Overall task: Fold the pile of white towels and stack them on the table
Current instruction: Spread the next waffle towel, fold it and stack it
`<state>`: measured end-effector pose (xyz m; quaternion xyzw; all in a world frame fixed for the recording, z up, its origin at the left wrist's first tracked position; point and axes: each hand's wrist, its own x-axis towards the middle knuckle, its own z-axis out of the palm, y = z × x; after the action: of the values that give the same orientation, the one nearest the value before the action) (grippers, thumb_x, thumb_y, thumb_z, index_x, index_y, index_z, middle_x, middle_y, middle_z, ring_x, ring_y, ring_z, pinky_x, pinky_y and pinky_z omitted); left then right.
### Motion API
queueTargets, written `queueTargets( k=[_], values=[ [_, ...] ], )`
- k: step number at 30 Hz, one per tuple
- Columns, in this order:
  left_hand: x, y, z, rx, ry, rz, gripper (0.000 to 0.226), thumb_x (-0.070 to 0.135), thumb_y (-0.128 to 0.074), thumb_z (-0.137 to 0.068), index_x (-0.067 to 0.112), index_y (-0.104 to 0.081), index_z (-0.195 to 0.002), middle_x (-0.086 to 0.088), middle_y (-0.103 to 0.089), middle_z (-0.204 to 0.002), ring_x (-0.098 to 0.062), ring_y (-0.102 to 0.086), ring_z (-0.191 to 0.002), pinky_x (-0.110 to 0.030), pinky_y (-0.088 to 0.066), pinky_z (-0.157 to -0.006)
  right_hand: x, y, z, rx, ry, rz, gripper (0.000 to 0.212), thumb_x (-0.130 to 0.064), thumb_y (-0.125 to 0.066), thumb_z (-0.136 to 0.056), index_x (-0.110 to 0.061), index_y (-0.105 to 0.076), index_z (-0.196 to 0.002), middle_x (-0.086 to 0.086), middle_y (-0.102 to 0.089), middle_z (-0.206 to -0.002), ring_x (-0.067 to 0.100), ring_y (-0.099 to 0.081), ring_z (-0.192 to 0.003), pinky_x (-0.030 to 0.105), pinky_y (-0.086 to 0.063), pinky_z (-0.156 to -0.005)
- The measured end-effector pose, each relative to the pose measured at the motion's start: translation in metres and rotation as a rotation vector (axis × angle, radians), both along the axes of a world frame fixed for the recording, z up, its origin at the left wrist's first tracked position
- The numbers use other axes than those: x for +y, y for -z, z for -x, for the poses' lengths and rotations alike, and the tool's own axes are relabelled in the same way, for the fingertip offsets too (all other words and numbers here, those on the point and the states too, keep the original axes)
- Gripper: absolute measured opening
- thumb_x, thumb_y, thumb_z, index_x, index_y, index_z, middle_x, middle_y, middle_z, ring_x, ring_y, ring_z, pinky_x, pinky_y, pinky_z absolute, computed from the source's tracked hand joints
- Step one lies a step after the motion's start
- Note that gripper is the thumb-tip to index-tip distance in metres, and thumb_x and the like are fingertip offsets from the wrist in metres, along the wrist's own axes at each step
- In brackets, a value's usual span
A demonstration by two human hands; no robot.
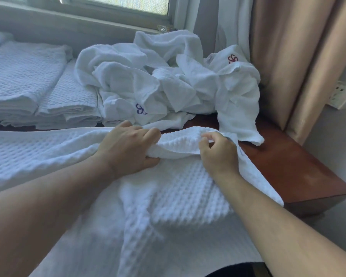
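Nearest to us lies the waffle-weave towel (168,206), spread over the near edge of the table (300,172) and hanging down toward us, so that we have its whole breadth to work on. Our two forearms come in over it. The left hand (128,148) grips a raised ridge of the cloth, thumb beneath and fingers curled over the top. The right hand (218,152) pinches the same ridge just beside it, fingers bent tight round the hem. We judge that both hands have taken the edge close together so as to find a corner and draw the cloth out straight before the first fold.

Behind the hands, toward the table's far right corner, sits the pile of unfolded towels (168,76), crumpled and heaped against the window sill (78,19), one flap of it trailing down toward the right edge. It is kept within reach but apart from the working space. On two pieces we can see embroidered marks, one blue and one red.

Along the far left edge stand the folded towels (24,80) in neat stacks side by side, well clear of the heap, presumably so that finished work does not mix with the rest. A curtain (288,56) hangs at the right.

With the heap this large, we reckon that much folding remains.
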<state>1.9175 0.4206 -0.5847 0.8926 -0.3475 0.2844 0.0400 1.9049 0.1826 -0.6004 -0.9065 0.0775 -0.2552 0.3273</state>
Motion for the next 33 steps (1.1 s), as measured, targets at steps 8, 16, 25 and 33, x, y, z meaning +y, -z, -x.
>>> queueTargets(
  k=[8,16,25,33],
  values=[
    [-0.023,0.01,0.027,0.181,-0.407,0.057,0.015,0.041,-0.047,-0.095,0.027,-0.048,-0.089,0.007,-0.06,-0.085,-0.022,-0.057,-0.092,-0.04,-0.031,-0.084,-0.022,-0.019,0.016,0.511,-0.311,-0.081,0.05,-0.039,-0.05,-0.097,-0.038,-0.047,-0.147,-0.022,-0.06,-0.123,-0.003,-0.058,-0.094,0.008,-0.04,-0.066],
    [-0.028,0.013,0.053,-0.067,0.0,0.296,0.018,0.03,-0.06,-0.075,0.013,-0.054,-0.075,0.0,-0.052,-0.067,-0.029,-0.051,-0.066,-0.039,-0.042,-0.068,-0.016,-0.006,0.037,-0.442,0.177,-0.125,0.029,-0.026,-0.063,-0.09,-0.011,-0.057,-0.066,-0.006,-0.058,-0.059,0.014,-0.055,-0.061,0.022,-0.044,-0.063],
    [-0.029,0.014,0.052,0.094,0.147,0.199,0.027,0.035,-0.06,-0.07,0.021,-0.036,-0.067,0.006,-0.055,-0.075,-0.023,-0.045,-0.066,-0.041,-0.046,-0.058,-0.011,-0.006,0.043,-0.394,0.304,-0.135,0.031,0.011,-0.054,-0.068,-0.006,-0.065,-0.092,0.006,-0.048,-0.1,0.03,-0.053,-0.094,0.01,-0.03,-0.074],
    [-0.029,0.008,0.056,0.186,0.099,0.13,0.029,0.042,-0.063,-0.07,0.031,-0.066,-0.096,0.014,-0.066,-0.078,-0.015,-0.062,-0.075,-0.038,-0.05,-0.069,-0.001,-0.018,0.056,-0.476,0.317,0.242,0.033,-0.01,-0.059,-0.067,-0.011,-0.072,-0.097,0.01,-0.062,-0.112,0.035,-0.054,-0.111,0.041,-0.031,-0.092]
  ],
)
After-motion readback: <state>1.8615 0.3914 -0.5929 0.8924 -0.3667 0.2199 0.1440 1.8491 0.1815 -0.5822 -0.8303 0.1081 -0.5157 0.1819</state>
